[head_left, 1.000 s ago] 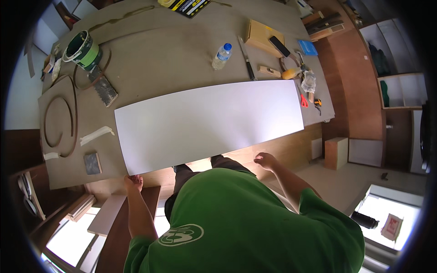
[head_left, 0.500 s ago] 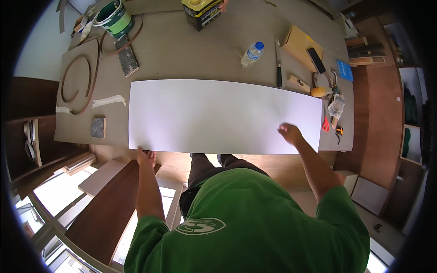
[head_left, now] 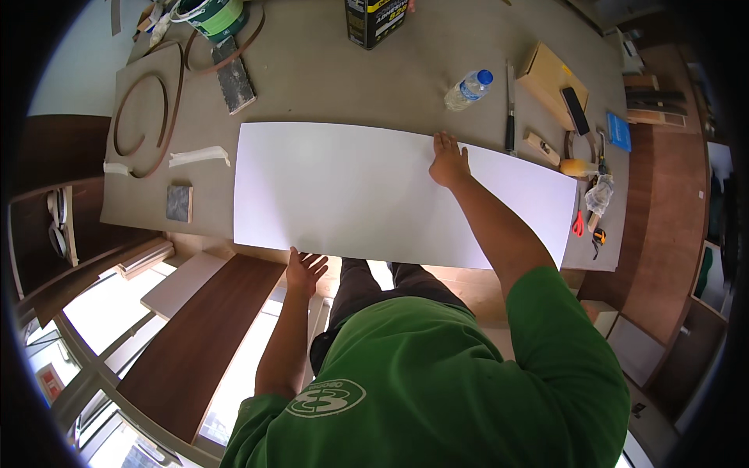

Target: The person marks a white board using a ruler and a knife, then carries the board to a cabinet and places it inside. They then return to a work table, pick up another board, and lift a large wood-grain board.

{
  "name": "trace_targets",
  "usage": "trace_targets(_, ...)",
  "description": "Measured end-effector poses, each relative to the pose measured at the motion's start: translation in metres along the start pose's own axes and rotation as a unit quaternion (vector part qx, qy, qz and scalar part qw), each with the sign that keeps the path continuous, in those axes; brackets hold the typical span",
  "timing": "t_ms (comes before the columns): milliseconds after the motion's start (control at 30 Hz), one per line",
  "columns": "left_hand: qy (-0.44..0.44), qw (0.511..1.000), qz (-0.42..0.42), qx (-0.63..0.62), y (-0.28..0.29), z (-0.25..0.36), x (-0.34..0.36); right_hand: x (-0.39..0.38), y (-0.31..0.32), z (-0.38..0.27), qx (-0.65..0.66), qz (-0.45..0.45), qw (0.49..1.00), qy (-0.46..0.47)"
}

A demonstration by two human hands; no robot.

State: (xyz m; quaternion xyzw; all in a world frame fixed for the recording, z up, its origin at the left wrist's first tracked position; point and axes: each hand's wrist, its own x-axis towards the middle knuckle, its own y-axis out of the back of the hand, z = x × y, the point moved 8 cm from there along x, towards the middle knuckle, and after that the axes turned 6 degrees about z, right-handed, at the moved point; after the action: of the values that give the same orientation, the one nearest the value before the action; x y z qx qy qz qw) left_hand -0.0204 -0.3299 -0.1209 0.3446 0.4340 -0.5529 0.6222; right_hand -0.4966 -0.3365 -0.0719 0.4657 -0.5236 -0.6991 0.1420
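A long white board (head_left: 343, 195) lies flat across the near side of the table. My left hand (head_left: 305, 271) is at the board's near edge, its fingers apart and the thumb against that edge. Across the board reaches my right arm, and my right hand (head_left: 449, 162) lies with outstretched fingers at the far edge. Nothing shows in either hand. Beyond the right hand stands a clear water bottle (head_left: 469, 90) with a blue cap. To the left of the board lies a small dark grey block (head_left: 179, 203).
Along the right lie a cardboard box (head_left: 546, 78), a phone (head_left: 575, 111), a long black-handled tool (head_left: 510, 129), red scissors (head_left: 578, 224) and a tape measure (head_left: 598, 237). Edging strip coils (head_left: 119, 117), a green bucket (head_left: 218, 17) and a black can (head_left: 374, 23) stand farther off.
My right hand has gone from above the board's right part to its far edge, its fingers opening out. My left hand has slid rightward along the near edge. The view has shifted slightly.
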Motion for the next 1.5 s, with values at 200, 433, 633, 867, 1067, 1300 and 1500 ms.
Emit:
trace_targets(200,0.010,1.000,-0.019,0.017,-0.015,-0.001,-0.001,-0.004,-0.001,0.005,0.015,0.022,1.000,0.012)
trace_targets(433,0.007,0.998,-0.018,-0.052,-0.009,0.008,-0.006,0.002,-0.019,0.040,0.013,0.055,0.998,-0.011)
trace_targets(633,-0.015,0.997,0.063,0.044,-0.054,-0.006,-0.025,-0.002,-0.056,0.086,-0.009,0.127,0.992,0.025)
trace_targets(867,-0.067,0.991,0.100,0.058,-0.065,-0.027,-0.029,-0.011,-0.035,0.064,0.064,0.079,0.994,0.026)
trace_targets(1067,0.003,0.997,0.076,-0.003,-0.090,-0.042,-0.056,-0.010,-0.035,0.064,0.071,0.082,0.993,0.040)
trace_targets(1300,0.106,0.990,-0.007,-0.093,-0.129,-0.090,-0.079,-0.007,-0.036,0.070,0.088,0.085,0.991,0.060)
trace_targets(1500,0.110,0.987,-0.033,-0.113,-0.133,-0.106,-0.081,-0.006,-0.039,0.072,0.079,0.083,0.991,0.076)
